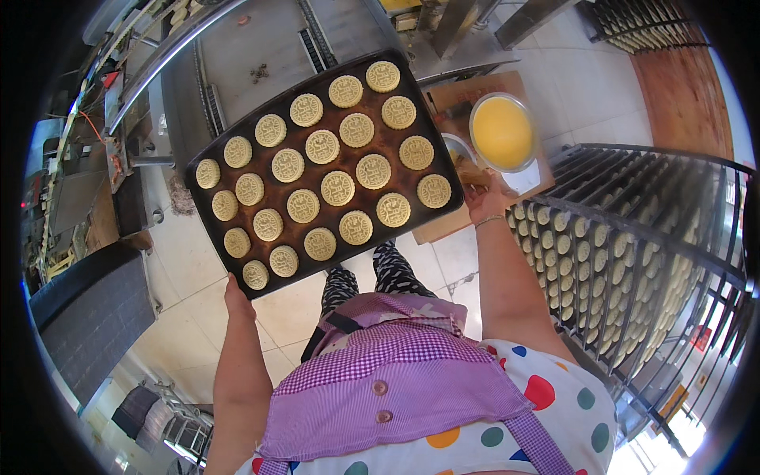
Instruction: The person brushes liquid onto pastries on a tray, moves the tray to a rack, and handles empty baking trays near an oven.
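A dark baking tray (265, 170) carries rows of round, pale mooncakes (338, 188) with stamped tops and scalloped rims. My left hand (239, 301) grips the tray's near left corner, its fingers mostly hidden beneath the rim. Beside the tray's right edge, my right hand (489, 198) is closed around something tan that I cannot make out. Just beyond that hand stands a round metal bowl of yellow liquid (503, 133), resembling egg wash. A small curved metal edge shows between bowl and tray, partly covered.
Under the bowl lies brown cardboard (443, 228). To the right stands a black metal rack (625, 214) loaded with trays of pale round cakes. The tray's far side overlaps a metal conveyor machine (261, 47). A dark padded panel (95, 332) sits at the left above a tiled floor.
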